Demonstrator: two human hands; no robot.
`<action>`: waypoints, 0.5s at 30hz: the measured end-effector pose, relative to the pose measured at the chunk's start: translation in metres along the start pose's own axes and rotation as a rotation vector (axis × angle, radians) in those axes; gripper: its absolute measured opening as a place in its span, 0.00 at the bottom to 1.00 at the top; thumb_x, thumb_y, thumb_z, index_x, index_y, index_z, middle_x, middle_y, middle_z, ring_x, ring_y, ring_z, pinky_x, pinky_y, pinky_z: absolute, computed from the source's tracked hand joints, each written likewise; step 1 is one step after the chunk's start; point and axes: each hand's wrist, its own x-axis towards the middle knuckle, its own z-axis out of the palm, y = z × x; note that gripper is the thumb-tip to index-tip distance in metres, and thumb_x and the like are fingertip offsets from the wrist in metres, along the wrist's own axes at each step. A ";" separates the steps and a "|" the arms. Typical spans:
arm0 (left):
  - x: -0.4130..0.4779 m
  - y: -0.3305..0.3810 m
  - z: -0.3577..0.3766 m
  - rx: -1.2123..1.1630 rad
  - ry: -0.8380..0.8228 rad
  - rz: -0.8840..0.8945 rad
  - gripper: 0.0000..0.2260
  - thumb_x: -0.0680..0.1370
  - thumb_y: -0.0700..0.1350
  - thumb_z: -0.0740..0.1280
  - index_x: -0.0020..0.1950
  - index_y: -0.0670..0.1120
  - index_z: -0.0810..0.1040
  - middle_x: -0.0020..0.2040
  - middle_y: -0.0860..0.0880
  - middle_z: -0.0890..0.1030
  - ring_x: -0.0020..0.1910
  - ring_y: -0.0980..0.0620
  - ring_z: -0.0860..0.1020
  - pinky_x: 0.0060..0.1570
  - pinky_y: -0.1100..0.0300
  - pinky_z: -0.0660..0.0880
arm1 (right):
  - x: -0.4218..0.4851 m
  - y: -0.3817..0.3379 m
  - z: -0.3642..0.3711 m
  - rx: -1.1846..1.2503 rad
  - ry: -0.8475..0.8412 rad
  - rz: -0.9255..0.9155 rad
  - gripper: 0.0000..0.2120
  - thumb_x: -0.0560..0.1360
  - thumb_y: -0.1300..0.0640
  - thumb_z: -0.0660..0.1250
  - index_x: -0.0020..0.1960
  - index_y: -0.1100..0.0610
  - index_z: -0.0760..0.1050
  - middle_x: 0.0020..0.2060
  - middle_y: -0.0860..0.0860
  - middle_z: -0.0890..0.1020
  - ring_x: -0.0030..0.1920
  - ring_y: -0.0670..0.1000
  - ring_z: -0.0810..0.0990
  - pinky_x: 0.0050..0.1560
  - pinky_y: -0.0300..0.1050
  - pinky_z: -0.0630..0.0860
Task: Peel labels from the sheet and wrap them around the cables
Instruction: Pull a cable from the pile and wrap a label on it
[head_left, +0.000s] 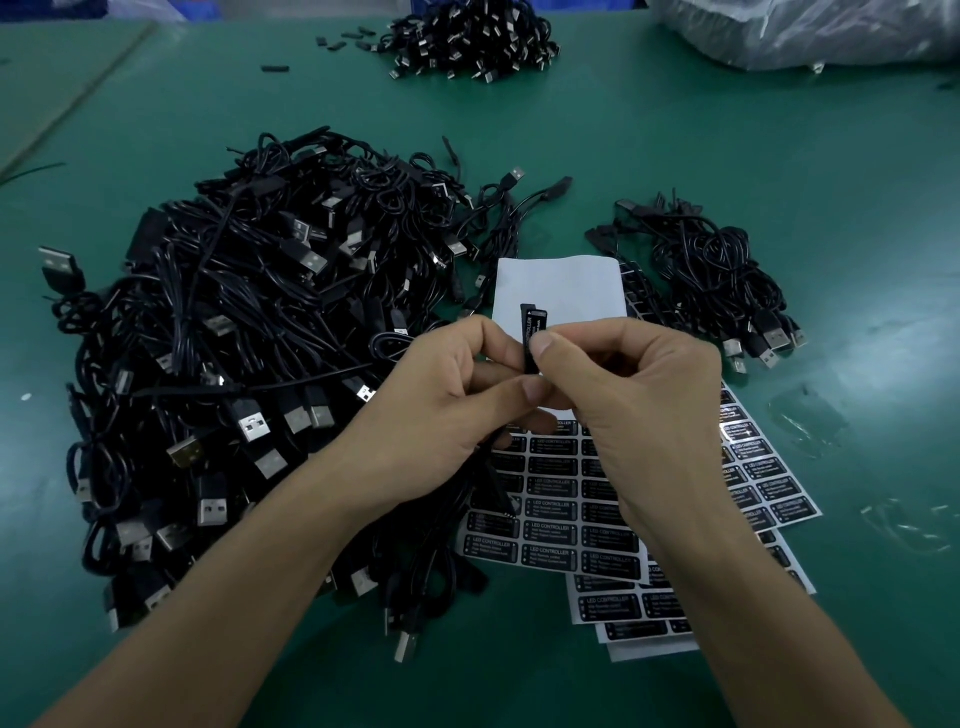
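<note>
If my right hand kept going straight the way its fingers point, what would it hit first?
Past the labelled cable piece it pinches, the right hand would likely meet the left hand.

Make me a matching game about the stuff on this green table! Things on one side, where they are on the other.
Things:
1. big pile of USB cables
2. black label
3. label sheets
4. plastic bag

Places:
A. far right corner of the table
B. pinched between the left hand and right hand
C. left of both hands
D. flat on the table, beneath the right wrist

Pairs: 1-C, 2-B, 3-D, 4-A
</note>
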 end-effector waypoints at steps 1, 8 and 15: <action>0.000 0.000 0.000 0.001 -0.002 0.003 0.07 0.76 0.42 0.69 0.47 0.42 0.72 0.38 0.49 0.86 0.41 0.50 0.86 0.33 0.65 0.75 | 0.000 0.000 0.000 0.013 -0.001 0.002 0.08 0.73 0.65 0.75 0.36 0.56 0.84 0.29 0.54 0.84 0.31 0.51 0.85 0.31 0.39 0.80; 0.000 -0.001 0.000 0.001 -0.013 0.031 0.08 0.74 0.44 0.69 0.47 0.42 0.72 0.37 0.49 0.86 0.39 0.53 0.85 0.34 0.63 0.75 | 0.001 0.001 0.000 -0.011 0.011 -0.034 0.10 0.71 0.66 0.76 0.34 0.53 0.84 0.29 0.52 0.84 0.29 0.49 0.84 0.29 0.37 0.79; -0.001 -0.002 -0.002 0.034 -0.011 0.054 0.08 0.75 0.44 0.69 0.47 0.42 0.72 0.39 0.48 0.86 0.40 0.53 0.85 0.36 0.63 0.76 | 0.001 0.003 -0.002 -0.021 -0.007 -0.061 0.07 0.70 0.65 0.77 0.37 0.55 0.84 0.29 0.54 0.84 0.29 0.49 0.82 0.30 0.37 0.79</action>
